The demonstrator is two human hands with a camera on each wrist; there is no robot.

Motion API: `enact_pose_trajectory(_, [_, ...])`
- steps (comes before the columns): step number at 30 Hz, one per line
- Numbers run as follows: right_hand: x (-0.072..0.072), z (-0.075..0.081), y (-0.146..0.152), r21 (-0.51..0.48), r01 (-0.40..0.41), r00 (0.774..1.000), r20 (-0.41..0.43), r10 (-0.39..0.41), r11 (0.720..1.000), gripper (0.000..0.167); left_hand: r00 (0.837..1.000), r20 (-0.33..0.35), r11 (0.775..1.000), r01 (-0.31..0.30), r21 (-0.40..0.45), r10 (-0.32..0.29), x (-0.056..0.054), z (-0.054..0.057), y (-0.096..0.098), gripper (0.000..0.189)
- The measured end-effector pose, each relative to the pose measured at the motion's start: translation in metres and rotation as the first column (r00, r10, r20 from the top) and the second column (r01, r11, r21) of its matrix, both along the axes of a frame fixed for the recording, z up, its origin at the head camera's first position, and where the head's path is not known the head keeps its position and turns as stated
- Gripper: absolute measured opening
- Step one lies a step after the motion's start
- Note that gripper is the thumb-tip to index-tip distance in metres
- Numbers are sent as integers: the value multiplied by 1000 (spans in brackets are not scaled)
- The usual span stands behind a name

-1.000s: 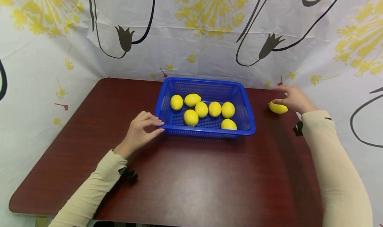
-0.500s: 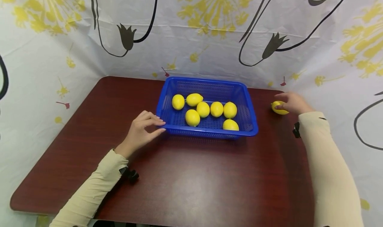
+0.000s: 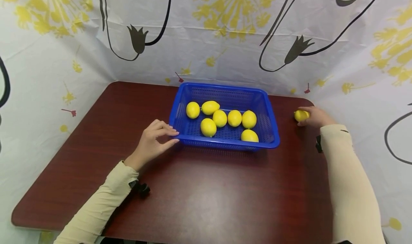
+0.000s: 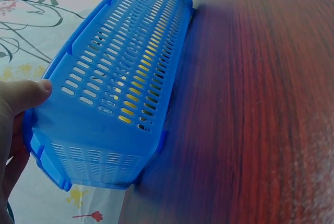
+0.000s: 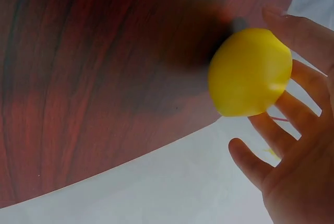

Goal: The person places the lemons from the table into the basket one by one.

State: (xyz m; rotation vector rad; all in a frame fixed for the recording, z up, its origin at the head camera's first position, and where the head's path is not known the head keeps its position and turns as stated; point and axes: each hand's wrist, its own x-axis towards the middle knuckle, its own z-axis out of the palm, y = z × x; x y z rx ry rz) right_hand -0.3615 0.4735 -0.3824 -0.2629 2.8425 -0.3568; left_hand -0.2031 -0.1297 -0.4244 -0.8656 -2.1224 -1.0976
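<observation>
A blue perforated plastic basket (image 3: 225,141) stands near the back of the table with several yellow lemons (image 3: 208,127) inside. My left hand (image 3: 150,140) pinches its front-left corner. In the left wrist view, the thumb (image 4: 28,92) lies against the rim and the other fingers go behind it. Off to the right of the basket, my right hand (image 3: 317,117) holds a single lemon (image 3: 300,115) near the table's far-right corner. The right wrist view shows that lemon (image 5: 250,72) between thumb and fingers, close over the wood, the little finger (image 5: 250,164) standing away from it.
The dark red wooden table (image 3: 206,194) spreads in front of the basket and to both sides. A white sheet (image 3: 193,47) with printed yellow and dark flowers hangs close behind the table and along its sides.
My right hand has come down onto the lone lemon and closed around it, turning it slightly. The left hand keeps its place at the basket's corner. The view has shifted a little.
</observation>
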Motion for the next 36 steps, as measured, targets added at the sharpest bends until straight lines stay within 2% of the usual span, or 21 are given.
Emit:
enact_pose_trajectory(10, [5, 0, 1, 12, 31, 999, 18, -31, 999, 88, 1000, -16, 1000, 1, 0, -1, 0, 2, 0, 26])
enact_pose_trajectory(23, [7, -5, 2, 12, 43, 998, -42, -42, 999, 85, 1000, -3, 1000, -1, -7, 1, 1, 2, 0, 26])
enact_pose_trajectory(36, [8, -10, 13, 32, 43, 998, -36, -42, 999, 86, 1000, 3, 1000, -10, -15, 10, 1, 2, 0, 26])
